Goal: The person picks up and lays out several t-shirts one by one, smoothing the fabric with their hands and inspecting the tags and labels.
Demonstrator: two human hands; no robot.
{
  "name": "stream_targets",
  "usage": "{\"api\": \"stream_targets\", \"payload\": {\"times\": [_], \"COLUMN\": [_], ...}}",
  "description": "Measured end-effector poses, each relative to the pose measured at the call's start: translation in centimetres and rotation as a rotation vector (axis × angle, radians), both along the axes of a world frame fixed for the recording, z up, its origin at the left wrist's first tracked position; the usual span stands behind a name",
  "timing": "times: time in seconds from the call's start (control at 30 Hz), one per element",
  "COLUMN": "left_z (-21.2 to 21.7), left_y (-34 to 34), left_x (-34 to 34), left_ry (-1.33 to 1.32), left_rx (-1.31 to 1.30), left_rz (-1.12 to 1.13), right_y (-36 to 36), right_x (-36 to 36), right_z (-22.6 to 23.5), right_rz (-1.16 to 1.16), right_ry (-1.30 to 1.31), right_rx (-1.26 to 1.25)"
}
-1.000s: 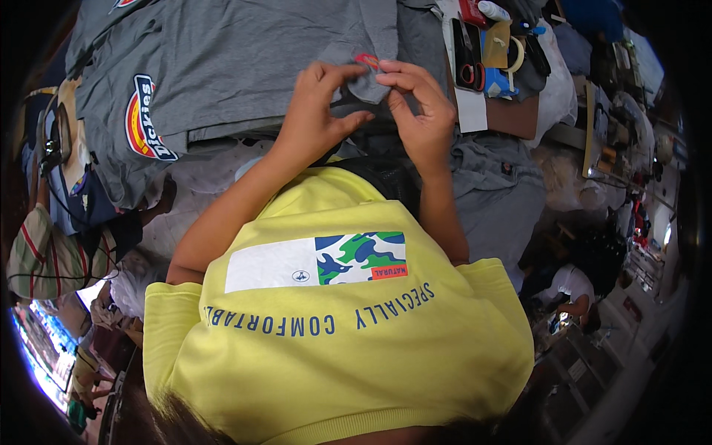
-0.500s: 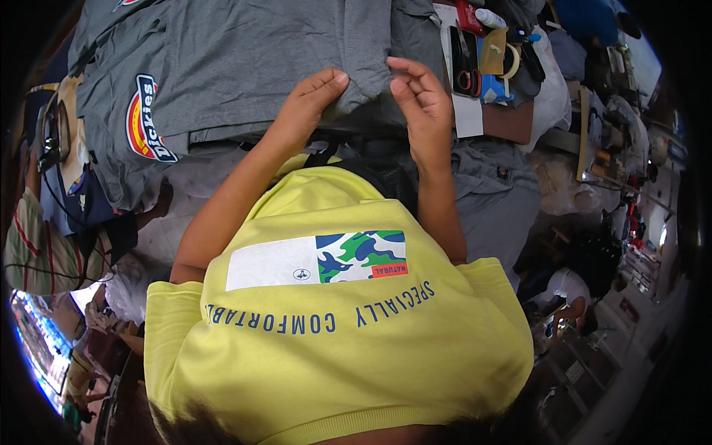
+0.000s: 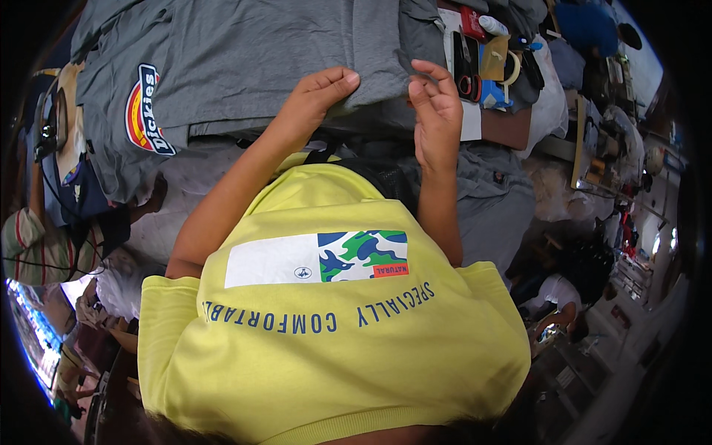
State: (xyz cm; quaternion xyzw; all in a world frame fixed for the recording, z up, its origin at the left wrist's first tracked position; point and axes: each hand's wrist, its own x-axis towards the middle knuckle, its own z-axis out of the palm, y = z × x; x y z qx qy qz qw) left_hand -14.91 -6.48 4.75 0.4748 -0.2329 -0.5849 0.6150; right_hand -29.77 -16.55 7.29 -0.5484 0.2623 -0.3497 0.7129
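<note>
A grey T-shirt (image 3: 252, 74) lies spread across the surface in front of me, with a red, yellow and blue patch (image 3: 150, 110) on its left part. My left hand (image 3: 323, 89) pinches its near edge between thumb and fingers. At the shirt's right corner is my right hand (image 3: 439, 111), its thumb and index fingertips at the cloth's edge and the other fingers loosely curled. The cloth between both hands looks drawn fairly flat. How firmly the right fingertips grip it is partly hidden.
Right of the shirt lie scissors (image 3: 466, 78), a tape roll (image 3: 512, 67), a blue packet (image 3: 492, 95) and a brown board (image 3: 506, 127). More grey cloth (image 3: 489, 193) hangs at right. A person in white (image 3: 560, 293) is at lower right, and bags and cables are at left.
Both hands have shifted slightly right, the right hand more. The shirt's right corner has moved with it, and the cloth between the hands is smoother.
</note>
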Motion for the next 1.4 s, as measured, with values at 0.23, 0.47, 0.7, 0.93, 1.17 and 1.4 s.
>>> {"api": "stream_targets", "payload": {"times": [0.23, 0.47, 0.7, 0.93, 1.17, 1.4], "left_z": [-0.2, 0.1, -0.7, 0.0, -2.6, -7.2], "left_y": [0.0, 0.2, 0.0, -0.5, 3.0, 14.1], "left_x": [-0.1, -0.2, -0.7, -1.7, 3.2, 11.2], "left_ry": [-0.110, -0.042, -0.412, -0.893, -1.364, -1.642], "left_rx": [-0.032, 0.022, -0.099, -0.361, -0.213, 0.217], "left_rz": [0.013, -0.003, 0.107, 0.048, -0.086, 0.265], "right_y": [-0.1, -0.3, -0.1, 1.3, -2.6, -5.0], "right_x": [-0.2, -0.4, -0.7, 0.4, -3.9, -10.6], "right_z": [0.0, -0.1, -0.8, -0.6, -1.6, -9.7], "right_rz": [-0.018, -0.051, -0.128, 0.055, -0.134, -0.381], "right_ry": [-0.016, 0.001, 0.236, 0.245, 0.140, 0.099], "right_rx": [-0.046, -0.058, -0.273, -0.235, 0.137, 0.489]}}
